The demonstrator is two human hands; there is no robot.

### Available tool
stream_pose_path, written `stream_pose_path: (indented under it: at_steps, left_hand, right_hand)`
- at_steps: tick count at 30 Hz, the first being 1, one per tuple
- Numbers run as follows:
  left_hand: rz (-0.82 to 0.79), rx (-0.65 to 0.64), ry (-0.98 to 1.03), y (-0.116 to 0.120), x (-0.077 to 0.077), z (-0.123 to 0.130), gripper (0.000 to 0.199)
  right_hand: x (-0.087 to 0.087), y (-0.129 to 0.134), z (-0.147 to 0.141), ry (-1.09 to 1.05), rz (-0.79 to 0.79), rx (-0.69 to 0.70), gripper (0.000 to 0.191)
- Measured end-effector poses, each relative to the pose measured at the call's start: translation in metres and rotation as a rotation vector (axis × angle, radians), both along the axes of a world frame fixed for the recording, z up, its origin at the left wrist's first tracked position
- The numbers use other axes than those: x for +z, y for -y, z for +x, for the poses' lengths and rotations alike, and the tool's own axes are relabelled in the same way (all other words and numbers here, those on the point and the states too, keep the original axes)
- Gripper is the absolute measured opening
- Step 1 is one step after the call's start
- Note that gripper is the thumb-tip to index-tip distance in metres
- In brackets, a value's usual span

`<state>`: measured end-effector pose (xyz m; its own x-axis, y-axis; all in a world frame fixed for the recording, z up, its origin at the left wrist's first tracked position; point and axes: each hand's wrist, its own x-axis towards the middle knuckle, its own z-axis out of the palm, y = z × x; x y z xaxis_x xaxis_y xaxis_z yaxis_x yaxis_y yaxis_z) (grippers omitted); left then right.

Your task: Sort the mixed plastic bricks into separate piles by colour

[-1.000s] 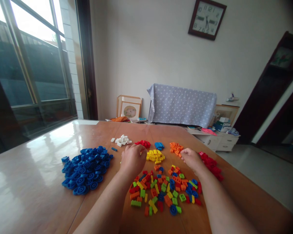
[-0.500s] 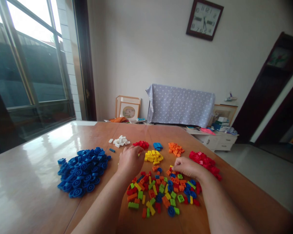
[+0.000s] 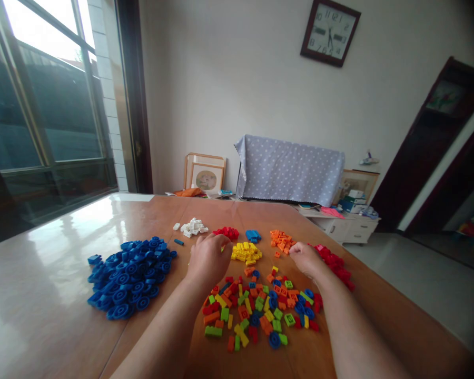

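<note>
My left hand [image 3: 210,256] hovers just left of the yellow brick pile [image 3: 246,253], its fingers curled together; anything in them is hidden. The small red brick pile [image 3: 226,232] lies just beyond its fingertips. My right hand [image 3: 307,259] is closed in a pinch between the orange brick pile [image 3: 282,240] and the large red pile [image 3: 335,266]. What its fingertips hold, if anything, is too small to tell. A single orange brick [image 3: 277,254] lies apart, left of those fingertips. Between my forearms spreads a heap of mixed-colour toy bricks [image 3: 256,310].
A big pile of blue round-topped pieces [image 3: 132,279] covers the table's left part. White bricks [image 3: 194,227], a lone blue piece [image 3: 178,242] and light-blue bricks [image 3: 253,236] sit farther back. Beyond the wooden table [image 3: 55,273] stands a low white cabinet [image 3: 345,227].
My right hand has moved from the mixed heap's far edge away from me to beside the orange pile. A lone orange brick now shows near that pile. My left hand stays nearly in place.
</note>
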<state>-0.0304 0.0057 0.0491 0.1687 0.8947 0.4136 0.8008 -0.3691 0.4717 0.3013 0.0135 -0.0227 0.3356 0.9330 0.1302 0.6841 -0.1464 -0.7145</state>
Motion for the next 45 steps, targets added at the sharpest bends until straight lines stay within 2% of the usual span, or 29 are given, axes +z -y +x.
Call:
stream_pose_path:
  at_steps: [3,10,16,23,26,31,36,41,45]
  left_hand:
    - [-0.010,0.004,-0.008,0.001,0.002,0.000,0.024]
    - [-0.010,0.005,0.000,0.000,0.002,0.000,0.023]
    - [-0.022,0.013,0.003,-0.003,0.000,0.000,0.026]
    - [-0.064,0.001,0.009,-0.003,-0.004,0.000,0.032]
    - [-0.092,0.005,0.006,-0.003,-0.004,0.000,0.037]
    - [-0.131,-0.047,-0.100,-0.002,-0.007,0.001,0.031]
    - [-0.126,-0.064,-0.166,-0.001,-0.011,0.000,0.030]
    - [-0.146,-0.059,-0.196,0.000,-0.009,-0.001,0.033]
    - [-0.152,-0.061,-0.189,0.001,-0.008,-0.001,0.033]
  right_hand:
    - [0.001,-0.003,-0.003,0.035,0.051,-0.037,0.010]
    - [-0.005,-0.007,-0.016,-0.022,-0.003,0.104,0.025]
    - [-0.001,-0.005,-0.017,-0.051,-0.009,0.063,0.038]
    - [-0.007,-0.010,-0.020,-0.072,-0.047,0.083,0.037]
    - [-0.004,-0.009,-0.021,-0.065,-0.047,0.075,0.035]
    - [0.005,0.000,-0.030,-0.033,-0.009,0.192,0.021]
    - [0.007,0.009,-0.033,0.018,-0.125,0.303,0.014]
    - [0.006,0.012,-0.035,0.018,-0.169,0.353,0.019]
    - [0.005,0.011,-0.036,0.009,-0.164,0.330,0.018]
